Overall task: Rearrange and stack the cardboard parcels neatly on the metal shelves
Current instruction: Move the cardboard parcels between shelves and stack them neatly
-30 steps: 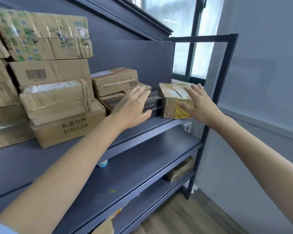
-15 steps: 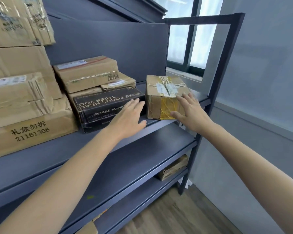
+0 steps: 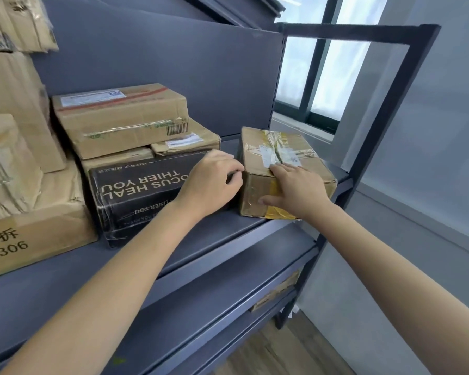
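A small cardboard parcel (image 3: 284, 147), bound with clear and yellow tape, sits at the right end of the top metal shelf (image 3: 201, 239). My right hand (image 3: 295, 190) grips its near top edge, fingers on the top and thumb on the front face. My left hand (image 3: 211, 182) lies over the right end of a black printed box (image 3: 136, 190). Its fingers curl into the gap against the parcel's left side. Behind the black box, a brown labelled parcel (image 3: 119, 117) lies on two flatter ones.
A large box printed with numbers (image 3: 38, 239) and taller stacks fill the shelf's left side. The frame's dark upright post (image 3: 377, 147) stands just right of the taped parcel. A lower shelf (image 3: 214, 293) is beneath; another parcel (image 3: 276, 290) lies under it. A window (image 3: 322, 77) is behind.
Both hands have closed in on the taped parcel. The right hand moved from its front face up onto the top edge, and the left hand's straight fingers have curled at its left side.
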